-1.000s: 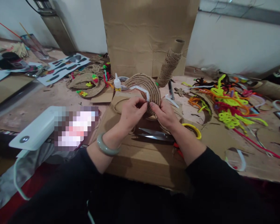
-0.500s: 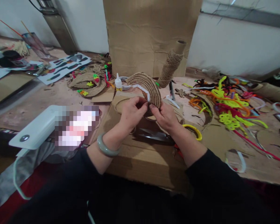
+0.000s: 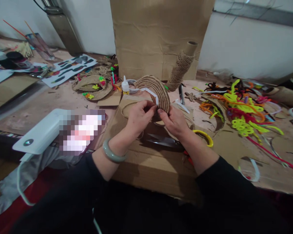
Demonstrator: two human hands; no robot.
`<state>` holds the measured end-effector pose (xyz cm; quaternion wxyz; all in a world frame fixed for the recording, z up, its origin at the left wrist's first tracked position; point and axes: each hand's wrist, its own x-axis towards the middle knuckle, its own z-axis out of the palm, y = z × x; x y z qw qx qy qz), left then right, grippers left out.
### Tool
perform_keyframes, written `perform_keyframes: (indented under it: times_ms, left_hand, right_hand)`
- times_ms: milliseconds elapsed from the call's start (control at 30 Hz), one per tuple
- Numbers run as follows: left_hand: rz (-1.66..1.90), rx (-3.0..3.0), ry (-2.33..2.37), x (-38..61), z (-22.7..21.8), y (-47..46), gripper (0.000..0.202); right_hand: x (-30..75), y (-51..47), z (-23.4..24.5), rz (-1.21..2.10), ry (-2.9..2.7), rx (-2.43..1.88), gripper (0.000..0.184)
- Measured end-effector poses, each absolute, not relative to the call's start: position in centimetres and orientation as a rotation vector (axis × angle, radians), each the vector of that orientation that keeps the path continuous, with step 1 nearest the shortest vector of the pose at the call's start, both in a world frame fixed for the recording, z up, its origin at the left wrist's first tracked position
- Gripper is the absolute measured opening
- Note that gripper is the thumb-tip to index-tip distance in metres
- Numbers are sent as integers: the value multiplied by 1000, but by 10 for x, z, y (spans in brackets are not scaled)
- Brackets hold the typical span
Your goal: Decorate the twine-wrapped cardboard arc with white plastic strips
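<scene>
Between my hands is a curved piece [image 3: 163, 92] faced with rows of brown jute rope, arched like a wide band. A narrow white strip [image 3: 150, 91] runs along its inner edge. The fingertips of my left hand [image 3: 139, 119] pinch that strip near its lower end. My right hand [image 3: 177, 123] grips the lower right end of the curved piece, thumb on the near face. Its other fingers are mostly hidden behind. Below the hands, scissors [image 3: 163, 141] with a yellow handle lie on cardboard [image 3: 141, 165], partly covered by my right forearm.
A white glue bottle [image 3: 125, 86] stands behind my left hand. Jute twine [image 3: 179, 73] is wound on a tilted cardboard tube. Decorated rope pieces [image 3: 92, 86] lie left, bright pipe cleaners [image 3: 241, 107] right. A phone [image 3: 83, 133] and a white device [image 3: 40, 131] are at the left front.
The view has shifted slightly, so everything sits a little further right. Both hands keep almost the same hold on the curved rope piece.
</scene>
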<state>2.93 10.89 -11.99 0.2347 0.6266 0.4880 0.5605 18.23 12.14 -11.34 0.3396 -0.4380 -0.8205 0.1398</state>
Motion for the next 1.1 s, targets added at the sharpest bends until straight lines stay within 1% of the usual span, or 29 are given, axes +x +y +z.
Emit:
perform_keyframes:
  times_ms: [167, 400, 567, 800, 1100]
  left_hand:
    - [1500, 1748, 1385, 29, -120, 110, 7]
    - [1513, 1695, 1410, 28, -120, 113, 7]
    - [1563, 1739, 1369, 26, -118, 112, 9]
    - [1526, 1807, 1365, 27, -120, 110, 11]
    - [1570, 1830, 1399, 29, -120, 109, 11]
  right_hand:
    - [183, 122, -115, 343, -2139, -1163, 25]
    - [181, 120, -114, 270, -2163, -1165, 28]
    - [179, 116, -110, 313, -2123, -1181, 26]
    - [181, 118, -112, 301, -2122, -1231, 30]
    - [180, 118, -111, 459, -2083, -1167, 24]
